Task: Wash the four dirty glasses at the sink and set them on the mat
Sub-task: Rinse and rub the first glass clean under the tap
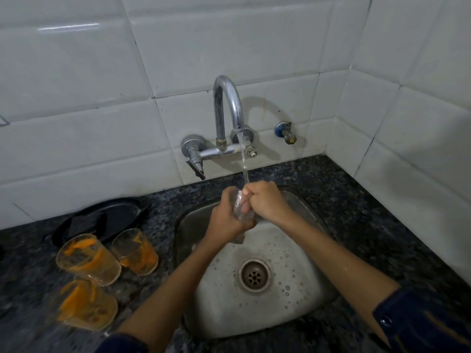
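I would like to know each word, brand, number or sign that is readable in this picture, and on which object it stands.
None: no readable text appears anywhere in this view.
The tap, the wall tiles and the sink carry no visible marking.
The three dirty glasses show only orange residue, no print.
The glass held by the left hand and the right hand is clear, with no label.
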